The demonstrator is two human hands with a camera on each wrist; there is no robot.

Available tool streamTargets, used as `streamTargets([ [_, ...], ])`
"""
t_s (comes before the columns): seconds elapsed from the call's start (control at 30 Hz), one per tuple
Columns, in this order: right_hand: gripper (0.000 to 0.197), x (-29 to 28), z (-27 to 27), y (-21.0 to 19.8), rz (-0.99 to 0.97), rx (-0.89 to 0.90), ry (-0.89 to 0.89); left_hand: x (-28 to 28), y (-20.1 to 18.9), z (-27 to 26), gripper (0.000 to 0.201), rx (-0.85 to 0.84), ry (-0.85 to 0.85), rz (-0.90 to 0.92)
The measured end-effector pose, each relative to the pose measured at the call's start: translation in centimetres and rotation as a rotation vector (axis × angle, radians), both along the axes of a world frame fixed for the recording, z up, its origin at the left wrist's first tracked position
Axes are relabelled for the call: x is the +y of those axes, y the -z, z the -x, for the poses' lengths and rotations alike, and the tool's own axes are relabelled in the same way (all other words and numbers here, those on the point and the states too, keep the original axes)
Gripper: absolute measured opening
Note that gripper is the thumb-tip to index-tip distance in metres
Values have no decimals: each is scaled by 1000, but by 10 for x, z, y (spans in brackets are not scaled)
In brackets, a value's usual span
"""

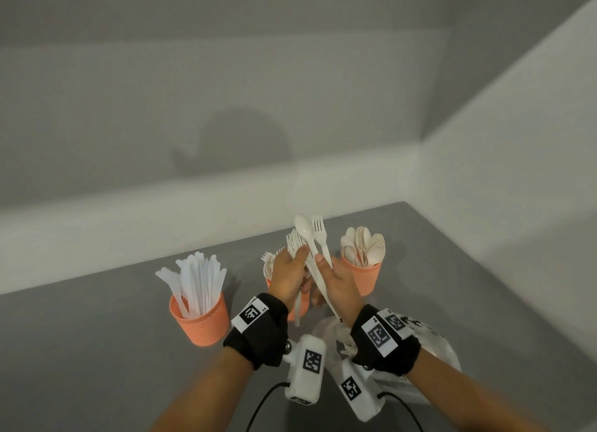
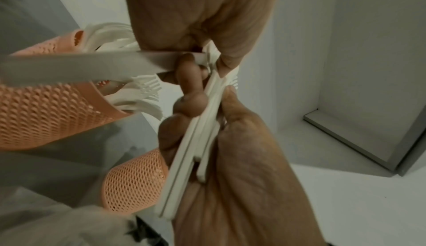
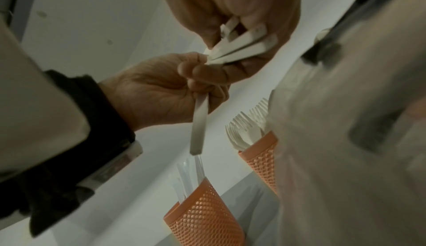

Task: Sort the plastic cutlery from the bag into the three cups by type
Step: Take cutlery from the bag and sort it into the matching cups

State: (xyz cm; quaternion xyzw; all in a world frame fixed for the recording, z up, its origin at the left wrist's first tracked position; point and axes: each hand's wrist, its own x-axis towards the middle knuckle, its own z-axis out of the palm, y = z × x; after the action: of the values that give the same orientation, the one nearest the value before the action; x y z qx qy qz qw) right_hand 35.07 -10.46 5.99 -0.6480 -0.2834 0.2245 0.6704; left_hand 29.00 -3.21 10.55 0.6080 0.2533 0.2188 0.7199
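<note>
Both hands are raised together over the middle orange cup (image 1: 268, 284), which holds forks and is mostly hidden behind them. My left hand (image 1: 289, 271) grips a bunch of white forks (image 1: 293, 241), tines up; their handles (image 2: 189, 159) lie stacked in its palm. Touching it, my right hand (image 1: 337, 278) pinches a white spoon (image 1: 304, 227) and a fork (image 1: 319, 233) between thumb and fingers. The left cup (image 1: 202, 321) holds clear knives. The right cup (image 1: 366, 278) is full of spoons. The white plastic bag (image 1: 436, 351) lies under my right wrist.
The cups stand in a row on a grey table (image 1: 97, 351) set into a white wall corner (image 1: 420, 147). Wrist cameras with cables hang below both forearms. In the right wrist view the bag (image 3: 345, 140) fills the right side.
</note>
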Motion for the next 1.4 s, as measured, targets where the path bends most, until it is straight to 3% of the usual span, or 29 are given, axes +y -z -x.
streamTargets([
  [0.2, 24, 4, -6, 7, 29, -118, 93, 8, 7, -6, 29, 1, -138, 59],
  [0.4, 23, -2, -18, 10, 44, -91, 257, 32, 11, -10, 24, -92, -384, 138],
  [0.5, 29, -2, -19, 11, 86, -239, 267, 35, 13, -9, 31, -53, -352, 22],
  [0.6, 26, -1, -14, 8, 56, -258, 189, 30, 12, -8, 29, -53, -257, -67],
  [0.7, 29, -3, -8, 3, 40, -221, 77, 25, 9, -11, 4, -83, -214, -154],
  [0.8, 34, -4, -8, 2, 35, -136, 12, 25, 8, -13, 22, -115, -211, -203],
  [0.9, 45, -3, -9, 5, 46, -113, 6, 26, 9, -12, 23, -123, -188, -220],
  [1.07, 49, -4, -7, 3, 72, -99, -37, 30, 15, -12, 15, -86, -177, -202],
  [1.3, 29, -2, -4, -3, 21, 23, -26, 25, 17, -12, 8, -62, -246, -107],
  [1.4, 26, 1, -2, 0, 19, -4, 3, 19, 16, -15, 8, -67, -215, -12],
])
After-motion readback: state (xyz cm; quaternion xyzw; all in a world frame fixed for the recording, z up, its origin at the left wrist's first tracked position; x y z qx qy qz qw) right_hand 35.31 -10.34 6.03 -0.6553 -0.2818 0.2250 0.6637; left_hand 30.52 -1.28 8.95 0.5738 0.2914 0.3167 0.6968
